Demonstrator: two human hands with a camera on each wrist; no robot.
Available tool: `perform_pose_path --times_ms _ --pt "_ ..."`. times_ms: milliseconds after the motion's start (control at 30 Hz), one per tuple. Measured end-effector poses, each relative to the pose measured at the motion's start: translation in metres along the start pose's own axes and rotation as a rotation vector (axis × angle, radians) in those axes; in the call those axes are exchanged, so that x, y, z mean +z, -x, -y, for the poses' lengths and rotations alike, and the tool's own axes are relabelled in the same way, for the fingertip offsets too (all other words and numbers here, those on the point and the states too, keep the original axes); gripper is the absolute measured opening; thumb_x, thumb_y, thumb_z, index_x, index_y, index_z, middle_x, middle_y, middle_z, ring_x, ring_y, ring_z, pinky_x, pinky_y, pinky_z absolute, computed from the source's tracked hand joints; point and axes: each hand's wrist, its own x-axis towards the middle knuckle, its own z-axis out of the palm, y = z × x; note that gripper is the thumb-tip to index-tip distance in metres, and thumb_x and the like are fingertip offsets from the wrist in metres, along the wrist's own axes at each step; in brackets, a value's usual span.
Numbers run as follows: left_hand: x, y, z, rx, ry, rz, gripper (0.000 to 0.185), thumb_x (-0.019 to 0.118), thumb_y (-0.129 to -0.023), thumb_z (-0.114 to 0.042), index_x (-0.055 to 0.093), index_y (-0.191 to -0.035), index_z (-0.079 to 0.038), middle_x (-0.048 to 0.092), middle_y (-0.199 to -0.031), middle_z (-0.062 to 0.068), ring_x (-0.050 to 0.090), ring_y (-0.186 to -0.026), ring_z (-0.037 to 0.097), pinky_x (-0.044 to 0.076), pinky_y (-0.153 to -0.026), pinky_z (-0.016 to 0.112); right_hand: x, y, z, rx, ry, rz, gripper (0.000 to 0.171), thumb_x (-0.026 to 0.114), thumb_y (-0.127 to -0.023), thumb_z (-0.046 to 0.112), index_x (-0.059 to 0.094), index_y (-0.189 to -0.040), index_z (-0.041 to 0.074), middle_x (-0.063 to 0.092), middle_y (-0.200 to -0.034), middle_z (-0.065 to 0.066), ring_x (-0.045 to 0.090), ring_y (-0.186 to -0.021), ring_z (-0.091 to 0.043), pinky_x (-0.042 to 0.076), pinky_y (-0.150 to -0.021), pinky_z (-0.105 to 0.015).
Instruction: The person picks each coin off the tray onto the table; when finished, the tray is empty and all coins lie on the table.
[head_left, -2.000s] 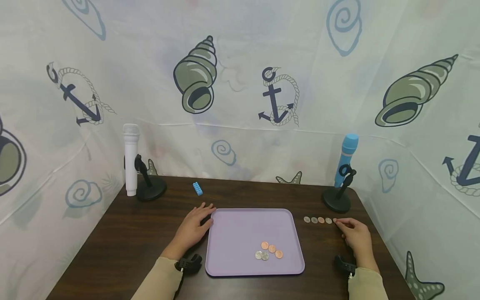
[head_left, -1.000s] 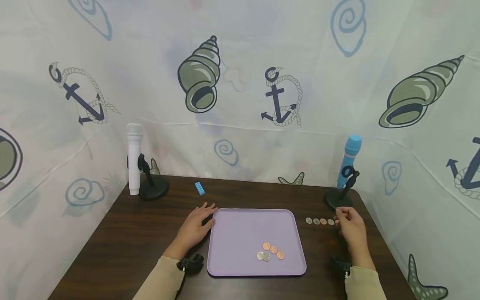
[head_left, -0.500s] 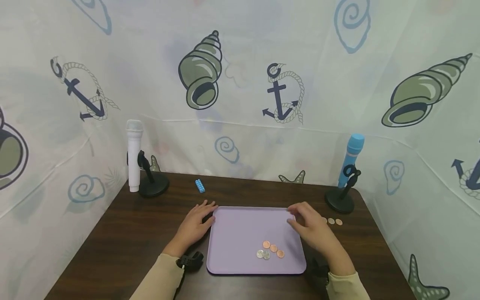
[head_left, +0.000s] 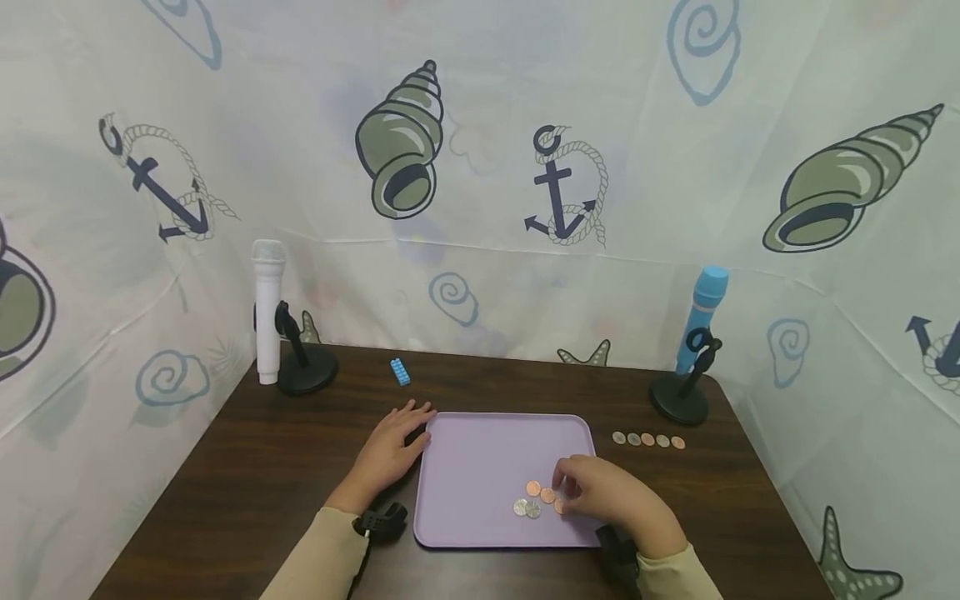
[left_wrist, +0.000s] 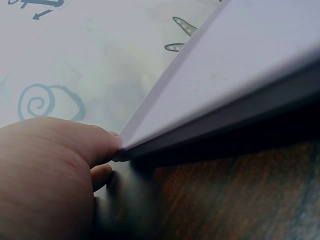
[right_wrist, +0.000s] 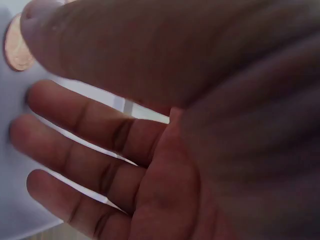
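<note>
- A dark brown wood-grain desk (head_left: 247,467) is seen, closed in on 3 sides by a white curtain (head_left: 487,275) w/ printed shells, anchors and starfish.
- A lilac tray (head_left: 480,454) is laid flat at the desk centre, near the front edge.
- The left hand (head_left: 386,457) is rested on the desk, touching the tray's left far corner; its fingers (left_wrist: 102,145) are held relaxed, close together, nothing pinched.
- The right hand (head_left: 600,492) is lowered over the tray's front right part, at a group of coins (head_left: 534,500), copper and silver; fingers are curled at the copper ones, but a real pinch cannot be told.
- In the right wrist view the fingers (right_wrist: 85,120) are seen slightly spread, one copper coin (right_wrist: 17,42) beside the thumb tip.
- A row of 5 coins (head_left: 648,439) is laid on the desk, right of the tray.
- A white mic (head_left: 267,310) on a black stand is placed at the far left corner, a blue mic (head_left: 703,308) at the far right.
- A small blue brick (head_left: 400,372) is left behind the tray.
</note>
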Motion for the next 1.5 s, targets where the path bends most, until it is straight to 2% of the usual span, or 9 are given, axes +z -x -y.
perform_pose_path --times_ms 300,500,733,867,1033,1100,1233,1367,1500 --pt "-0.001 0.001 -0.001 -0.006 0.001 0.001 0.048 0.065 -0.11 -0.034 0.062 -0.156 -0.022 0.052 -0.169 0.003 0.032 -0.167 0.03 0.02 -0.138 0.06 0.01 -0.005 -0.001 -0.001 0.01 0.011 0.03 0.093 -0.081 0.007 0.067 -0.094 0.014 0.058 -0.085 0.002 0.051 -0.073 -0.009 0.045 -0.063 -0.026" --pt "-0.002 0.002 -0.002 -0.011 0.009 -0.005 0.048 0.066 -0.11 -0.033 0.062 -0.156 -0.021 0.053 -0.169 0.004 0.033 -0.167 0.03 0.019 -0.138 0.061 0.012 -0.005 -0.002 -0.008 0.029 0.002 0.03 0.093 -0.08 0.005 0.065 -0.087 0.013 0.058 -0.083 0.001 0.05 -0.071 -0.009 0.044 -0.062 -0.026" --pt "-0.001 0.004 -0.003 -0.007 -0.002 -0.016 0.048 0.067 -0.109 -0.031 0.062 -0.156 -0.02 0.053 -0.168 0.005 0.034 -0.166 0.032 0.02 -0.138 0.061 0.013 -0.006 -0.005 -0.013 0.009 0.019 0.03 0.09 -0.082 0.003 0.063 -0.085 0.014 0.058 -0.079 0.004 0.051 -0.069 -0.009 0.044 -0.06 -0.026" --pt "-0.002 0.005 -0.004 0.007 0.008 -0.036 0.048 0.068 -0.108 -0.028 0.063 -0.155 -0.018 0.055 -0.167 0.007 0.037 -0.165 0.034 0.022 -0.137 0.063 0.012 -0.008 -0.005 -0.026 0.004 0.014 0.027 0.088 -0.086 0.003 0.064 -0.091 0.016 0.06 -0.076 0.009 0.053 -0.069 -0.008 0.045 -0.059 -0.026" --pt "-0.001 0.003 -0.004 0.005 0.01 -0.025 0.048 0.068 -0.109 -0.03 0.063 -0.155 -0.018 0.054 -0.167 0.005 0.035 -0.166 0.032 0.021 -0.138 0.061 0.009 -0.009 -0.007 -0.038 0.013 0.008 0.021 0.086 -0.09 0.007 0.07 -0.088 0.02 0.063 -0.081 0.011 0.055 -0.073 -0.006 0.047 -0.063 -0.027" --pt "-0.001 0.002 -0.003 0.001 0.011 -0.016 0.048 0.067 -0.11 -0.032 0.063 -0.155 -0.019 0.054 -0.168 0.004 0.034 -0.167 0.03 0.02 -0.138 0.059 0.007 -0.009 -0.008 -0.043 0.027 -0.016 0.021 0.085 -0.09 0.008 0.07 -0.083 0.021 0.061 -0.082 0.011 0.054 -0.074 -0.006 0.047 -0.065 -0.026" --pt "-0.001 0.001 -0.003 0.006 0.013 -0.012 0.048 0.066 -0.11 -0.032 0.062 -0.156 -0.019 0.054 -0.168 0.004 0.034 -0.167 0.03 0.02 -0.138 0.059 -0.001 -0.007 -0.017 -0.039 0.037 -0.096 0.022 0.083 -0.093 0.008 0.069 -0.085 0.022 0.057 -0.081 0.011 0.053 -0.074 -0.006 0.047 -0.063 -0.024" --pt "-0.002 0.001 -0.003 0.003 0.025 -0.009 0.048 0.067 -0.11 -0.032 0.062 -0.156 -0.019 0.054 -0.168 0.004 0.033 -0.167 0.03 0.019 -0.139 0.059 -0.012 -0.002 -0.033 -0.007 -0.003 -0.159 0.021 0.081 -0.098 0.012 0.065 -0.088 0.021 0.06 -0.079 0.011 0.055 -0.072 -0.006 0.048 -0.059 -0.024" --pt "-0.002 0.001 -0.004 0.006 0.023 -0.011 0.048 0.066 -0.11 -0.031 0.062 -0.156 -0.018 0.054 -0.168 0.005 0.034 -0.167 0.031 0.019 -0.138 0.06 -0.025 0.004 -0.05 0.032 -0.025 -0.217 0.02 0.081 -0.099 0.013 0.065 -0.09 0.021 0.064 -0.082 0.009 0.058 -0.074 -0.008 0.051 -0.062 -0.023"
